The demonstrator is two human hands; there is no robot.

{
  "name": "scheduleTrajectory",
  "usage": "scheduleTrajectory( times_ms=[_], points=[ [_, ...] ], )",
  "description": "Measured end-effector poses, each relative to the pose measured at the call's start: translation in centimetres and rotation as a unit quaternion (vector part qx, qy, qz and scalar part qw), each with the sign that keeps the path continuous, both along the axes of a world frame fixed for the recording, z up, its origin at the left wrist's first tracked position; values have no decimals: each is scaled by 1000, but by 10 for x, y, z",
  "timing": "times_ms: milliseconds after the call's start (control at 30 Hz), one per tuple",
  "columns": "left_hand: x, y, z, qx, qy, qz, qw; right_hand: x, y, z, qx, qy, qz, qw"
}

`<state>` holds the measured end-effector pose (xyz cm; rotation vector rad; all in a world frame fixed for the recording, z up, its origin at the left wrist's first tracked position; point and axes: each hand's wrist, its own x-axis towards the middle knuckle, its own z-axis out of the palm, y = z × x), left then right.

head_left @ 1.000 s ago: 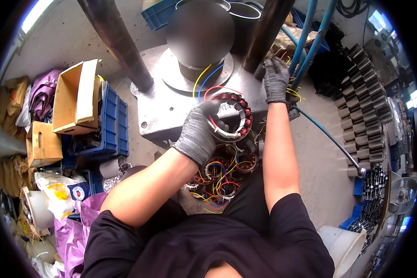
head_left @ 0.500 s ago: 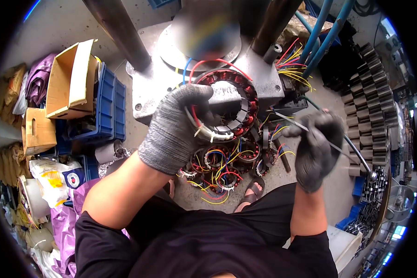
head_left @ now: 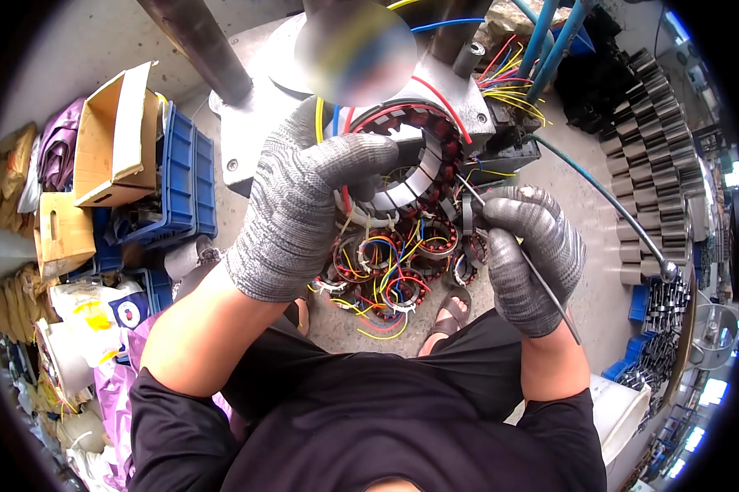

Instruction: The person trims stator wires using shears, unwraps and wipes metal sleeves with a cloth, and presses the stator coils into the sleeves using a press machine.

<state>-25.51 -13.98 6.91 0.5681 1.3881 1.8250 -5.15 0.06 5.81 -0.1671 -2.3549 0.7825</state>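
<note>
My left hand (head_left: pixel 296 197), in a grey knit glove, grips the left side of a motor stator (head_left: pixel 449 148). The stator is a ring with dark red copper windings and pale slot pieces on its inner wall; red, blue and yellow leads rise from it. My right hand (head_left: pixel 533 254), gloved the same way, is closed round a thin metal rod (head_left: pixel 542 283). The rod's upper tip lies at the stator's lower right rim; whether it touches cannot be made out. Below, on the floor between my feet, several more wound stators (head_left: pixel 394 266) lie in a heap with coloured leads.
A metal press (head_left: pixel 232 123) with thick columns stands ahead. To the left are blue crates (head_left: pixel 191 176) and an open cardboard box (head_left: pixel 99 156). On the right, steel cylinders (head_left: pixel 648 172) stand in rows, with a ball-ended lever (head_left: pixel 667 270) reaching in front of them.
My right hand has moved slightly down and left, bringing the rod's tip up to the stator's rim. The stator has tilted and sits a little higher and farther right in view.
</note>
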Motion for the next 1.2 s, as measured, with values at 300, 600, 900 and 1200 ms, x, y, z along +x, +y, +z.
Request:
scheduleTrajectory(
  times_ms=[300, 600, 900, 1200],
  points=[
    [-4, 2, -4, -4, 94, -15, 995, -11, -1, -1, -34, -41, -11, 999],
    [-6, 3, -4, 5, 78, -16, 997, -5, 5, -6, -333, -20, 7, 943],
    [-12, 6, -20, 3, -57, -6, 998, -7, 2, -7, -396, 80, -31, 914],
    [-9, 5, -22, 88, -267, -51, 958, -20, 6, -19, -603, -25, 58, 795]
  ],
)
